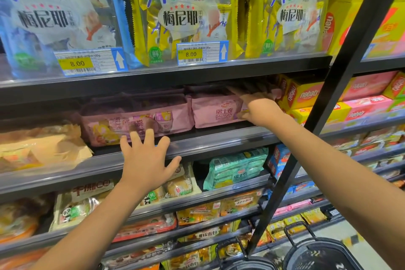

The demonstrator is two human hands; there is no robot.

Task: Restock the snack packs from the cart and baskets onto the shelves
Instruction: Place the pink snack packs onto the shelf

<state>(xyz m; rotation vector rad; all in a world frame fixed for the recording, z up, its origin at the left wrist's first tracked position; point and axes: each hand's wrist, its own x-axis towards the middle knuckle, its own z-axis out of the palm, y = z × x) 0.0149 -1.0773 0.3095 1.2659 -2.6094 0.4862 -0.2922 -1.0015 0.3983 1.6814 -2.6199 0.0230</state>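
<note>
1. Closest to me are my two bare forearms, plus two black baskets (317, 254) down in the bottom right corner.
2. My left hand (145, 160) is up at the front rail of the shelf (197, 141), fingers spread wide and straight, holding nothing. The fingertips sit at the clear lip, right in front of a pink snack pack (135, 120).
3. My right hand (259, 109) is reaching deeper onto the same shelf, on the right end of a second pink pack (215, 112). It's touching the pack, but I honestly can't tell if the fingers are gripping it or just pushing.
4. Both pink packs lie side by side on that shelf, close together.
5. Yellow and pink boxes (306, 96) are just right of them, green pack (236, 169) one shelf down, big bags with 8.00 price tags (202, 52) above.
</note>
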